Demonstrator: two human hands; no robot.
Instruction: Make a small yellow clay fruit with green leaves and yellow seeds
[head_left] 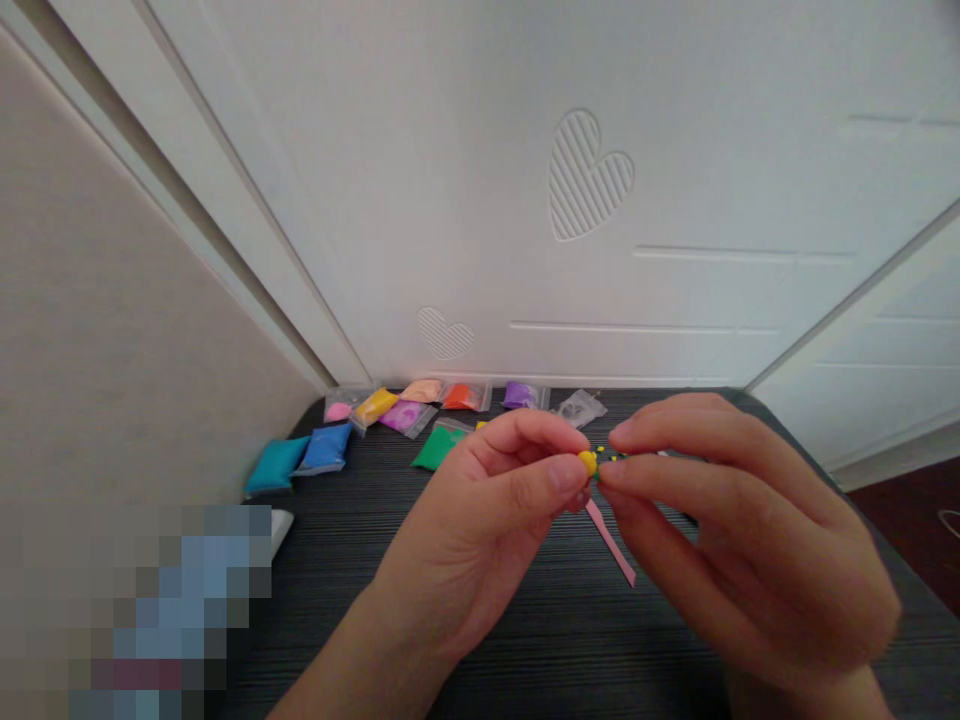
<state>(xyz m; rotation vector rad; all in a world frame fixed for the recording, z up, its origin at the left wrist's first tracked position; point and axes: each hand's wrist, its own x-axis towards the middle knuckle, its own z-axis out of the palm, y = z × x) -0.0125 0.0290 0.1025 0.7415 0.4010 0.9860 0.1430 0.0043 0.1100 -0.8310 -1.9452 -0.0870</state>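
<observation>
My left hand [480, 520] pinches a small yellow clay ball [586, 462] between thumb and forefinger, above a dark striped table [525, 640]. My right hand [735, 520] meets it from the right, fingers pressed together on a tiny green piece with yellow dots [609, 460] that touches the ball. A pink strip-shaped tool [611, 545] shows below the fingertips; I cannot tell whether it lies on the table or is held.
Several small bags of coloured clay lie along the table's far edge: teal [276, 466], blue [327, 447], green [437, 448], yellow [375, 405], orange [463, 397], purple [519, 394]. A white door with heart reliefs [589, 180] stands behind. A blurred patch covers the lower left.
</observation>
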